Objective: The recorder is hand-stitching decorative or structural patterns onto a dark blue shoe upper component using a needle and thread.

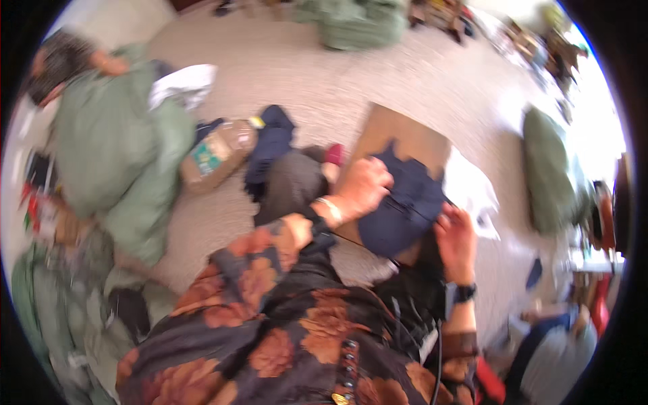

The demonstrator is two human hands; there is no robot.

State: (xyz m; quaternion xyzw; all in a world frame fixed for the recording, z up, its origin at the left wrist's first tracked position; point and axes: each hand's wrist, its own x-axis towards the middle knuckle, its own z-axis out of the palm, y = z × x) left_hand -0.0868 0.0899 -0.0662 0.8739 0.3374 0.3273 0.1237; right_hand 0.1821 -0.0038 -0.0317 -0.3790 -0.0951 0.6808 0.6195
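A navy cloth piece (403, 223) with a jagged upper edge lies over a brown board (385, 128) in front of me, by my lap. My left hand (364, 185) is at the cloth's left side, its fingers curled and pinched together. At the right edge of the cloth is my right hand (455, 236), fingers bent with the tips drawn together. Thin dark lines, perhaps thread, run across the cloth between the hands. Blur hides what the fingertips hold. White cloth (469, 192) sticks out from beside the board on the right.
Left of my knee lie a dark navy garment (270, 145) and a taped brown package (219, 154). Large green sacks (111, 142) stand at the left, near another person (61, 64). Another green sack (553, 172) is at the right, and more green bundles (361, 23) are at the back.
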